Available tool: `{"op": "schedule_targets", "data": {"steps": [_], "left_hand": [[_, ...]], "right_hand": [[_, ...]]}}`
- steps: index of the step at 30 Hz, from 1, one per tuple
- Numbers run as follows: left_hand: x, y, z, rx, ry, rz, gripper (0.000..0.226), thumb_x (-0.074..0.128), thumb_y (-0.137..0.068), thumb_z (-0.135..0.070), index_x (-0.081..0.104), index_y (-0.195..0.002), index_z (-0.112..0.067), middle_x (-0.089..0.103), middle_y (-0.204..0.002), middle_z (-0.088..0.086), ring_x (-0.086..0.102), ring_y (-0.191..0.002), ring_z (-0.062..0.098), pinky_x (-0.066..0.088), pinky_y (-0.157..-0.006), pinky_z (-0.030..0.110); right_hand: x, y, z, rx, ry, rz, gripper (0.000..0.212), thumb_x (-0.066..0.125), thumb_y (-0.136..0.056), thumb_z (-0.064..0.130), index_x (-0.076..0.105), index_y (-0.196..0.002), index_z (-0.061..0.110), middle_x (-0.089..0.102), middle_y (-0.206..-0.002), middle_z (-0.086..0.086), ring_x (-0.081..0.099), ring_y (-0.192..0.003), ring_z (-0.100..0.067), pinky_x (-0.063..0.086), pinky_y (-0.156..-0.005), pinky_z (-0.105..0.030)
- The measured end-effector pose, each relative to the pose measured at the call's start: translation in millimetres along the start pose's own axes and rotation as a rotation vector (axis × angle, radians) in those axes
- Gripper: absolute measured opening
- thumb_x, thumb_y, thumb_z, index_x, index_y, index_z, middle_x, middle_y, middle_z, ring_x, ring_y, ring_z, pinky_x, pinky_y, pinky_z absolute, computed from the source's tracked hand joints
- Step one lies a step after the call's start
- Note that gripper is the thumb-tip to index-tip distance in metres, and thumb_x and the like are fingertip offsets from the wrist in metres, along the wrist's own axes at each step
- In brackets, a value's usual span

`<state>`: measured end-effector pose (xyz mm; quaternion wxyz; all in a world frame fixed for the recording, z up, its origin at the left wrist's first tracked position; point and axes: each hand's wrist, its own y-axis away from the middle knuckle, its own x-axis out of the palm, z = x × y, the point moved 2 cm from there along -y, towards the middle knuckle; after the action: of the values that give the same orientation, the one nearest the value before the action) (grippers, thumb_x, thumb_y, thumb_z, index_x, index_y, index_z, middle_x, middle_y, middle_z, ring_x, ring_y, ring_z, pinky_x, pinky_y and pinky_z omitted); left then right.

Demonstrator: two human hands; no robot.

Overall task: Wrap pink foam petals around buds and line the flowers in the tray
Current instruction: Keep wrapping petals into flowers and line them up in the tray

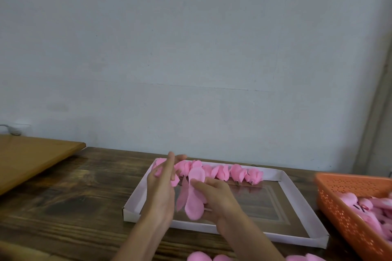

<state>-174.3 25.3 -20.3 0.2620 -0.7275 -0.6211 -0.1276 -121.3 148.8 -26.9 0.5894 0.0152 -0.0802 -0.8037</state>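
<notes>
A shallow white tray (301, 199) lies on the dark wooden table. Several finished pink foam flowers (235, 172) stand in a row along its far wall. My left hand (161, 188) hovers over the tray's left end, fingers curled around a pink flower (161, 168) at the row's left end. My right hand (216, 199) is beside it over the tray and grips a strip of flat pink foam petals (194, 199) that hangs upright between both hands. Whether a bud sits inside is hidden.
An orange perforated basket (339, 203) with several pink foam pieces stands at the right edge. Loose pink petals (212, 257) lie at the table's near edge. A lighter wooden board (36, 157) sits at the left. A pale wall rises right behind the table.
</notes>
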Motion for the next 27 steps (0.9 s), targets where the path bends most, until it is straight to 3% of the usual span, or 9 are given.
{"op": "schedule_targets", "data": {"steps": [3,6,13,16,20,24,27], "left_hand": [[2,-1,4,-0.026,-0.009,0.028,0.046,0.065,-0.088,-0.052,0.078,-0.073,-0.010,0.072,-0.098,0.014,0.073,-0.092,0.028,0.062,-0.075,0.039],[0,-2,7,-0.037,-0.036,0.059,0.041,0.064,-0.090,-0.052,0.082,-0.088,-0.016,0.078,-0.101,0.017,0.077,-0.088,0.028,0.061,-0.064,0.032],[-3,-3,15,-0.052,-0.156,0.057,0.049,0.068,-0.081,-0.063,0.083,-0.097,-0.019,0.065,-0.104,0.016,0.072,-0.099,0.045,0.062,-0.088,0.054],[-3,-3,18,-0.056,-0.179,0.059,0.048,0.070,-0.080,-0.065,0.083,-0.098,-0.022,0.073,-0.099,0.011,0.076,-0.095,0.028,0.065,-0.078,0.046],[-5,-6,20,-0.051,-0.182,0.034,0.054,0.077,-0.079,-0.071,0.082,-0.102,-0.022,0.079,-0.090,0.010,0.079,-0.093,0.031,0.064,-0.076,0.045],[-5,-6,24,-0.033,-0.185,0.019,0.049,0.076,-0.081,-0.068,0.082,-0.103,-0.025,0.079,-0.087,0.009,0.078,-0.094,0.035,0.064,-0.083,0.056],[-6,-8,28,-0.027,-0.200,0.003,0.043,0.078,-0.080,-0.067,0.082,-0.090,-0.026,0.072,-0.071,0.002,0.077,-0.090,0.032,0.064,-0.079,0.052]], "right_hand": [[4,2,0,-0.009,-0.008,0.030,0.018,0.075,-0.094,0.023,0.076,-0.105,0.009,0.076,-0.106,-0.015,0.073,-0.099,-0.035,0.065,-0.072,-0.048],[6,4,2,-0.022,-0.020,0.037,0.015,0.075,-0.095,0.022,0.077,-0.103,0.009,0.078,-0.103,-0.014,0.075,-0.098,-0.035,0.065,-0.073,-0.050],[7,7,6,-0.049,0.038,-0.003,0.013,0.073,-0.095,0.020,0.077,-0.102,0.010,0.078,-0.104,-0.012,0.074,-0.099,-0.032,0.064,-0.080,-0.054],[7,8,7,-0.059,0.046,0.006,0.011,0.072,-0.095,0.019,0.078,-0.098,0.010,0.079,-0.100,-0.012,0.076,-0.096,-0.031,0.064,-0.079,-0.053],[8,10,11,-0.093,0.069,0.026,0.012,0.071,-0.096,0.019,0.078,-0.097,0.009,0.080,-0.096,-0.011,0.078,-0.090,-0.028,0.066,-0.074,-0.047],[12,12,15,-0.138,0.078,0.070,0.016,0.067,-0.096,0.015,0.078,-0.094,0.005,0.078,-0.097,-0.018,0.078,-0.090,-0.029,0.064,-0.065,-0.038],[15,13,17,-0.173,0.077,0.087,0.020,0.066,-0.098,0.016,0.076,-0.095,-0.001,0.076,-0.099,-0.022,0.077,-0.094,-0.034,0.066,-0.071,-0.044]]}}
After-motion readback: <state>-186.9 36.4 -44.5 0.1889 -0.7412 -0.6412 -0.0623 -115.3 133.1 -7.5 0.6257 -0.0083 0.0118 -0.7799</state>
